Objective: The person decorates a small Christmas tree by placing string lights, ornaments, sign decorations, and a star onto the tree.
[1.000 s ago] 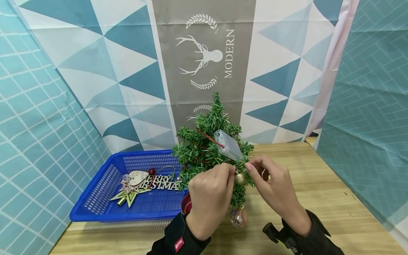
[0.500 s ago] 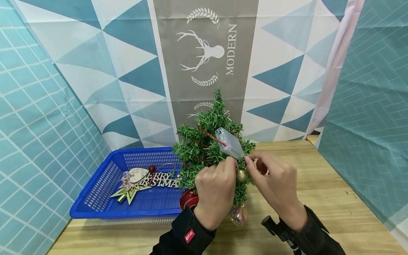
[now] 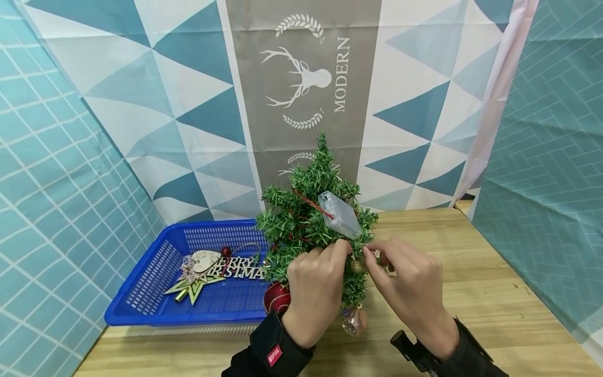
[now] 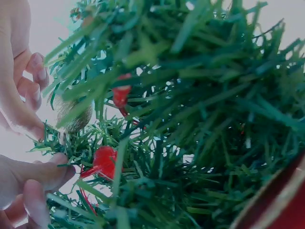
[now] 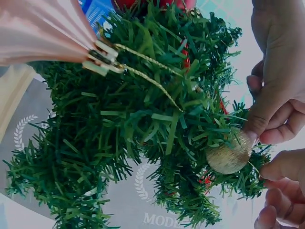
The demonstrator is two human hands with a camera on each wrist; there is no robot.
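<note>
A small green artificial Christmas tree (image 3: 306, 220) stands on the table, a gold bauble (image 5: 228, 150) among its branches. My left hand (image 3: 316, 285) is in front of the tree, thumb and fingertips pinching a branch tip (image 4: 71, 160) beside the bauble. To the right, my right hand (image 3: 407, 283) pinches the bauble's thin gold string (image 5: 255, 168) between thumb and forefinger. The bauble is partly hidden by foliage in the left wrist view. Just above both hands, a clear plastic box (image 3: 340, 215) hangs by a red cord.
A blue basket (image 3: 141, 314) at left holds a star topper (image 3: 195, 287), a "Merry Christmas" sign (image 3: 240, 269) and other ornaments. A red bauble (image 3: 276, 298) sits by my left wrist. A rose-gold ornament (image 3: 353, 320) hangs low on the tree. Patterned cloth hangs behind.
Both hands shift slightly right and stay close together at the branch. The gold bauble shows less now, partly covered by my right hand. The clear box moves slightly with the tree.
</note>
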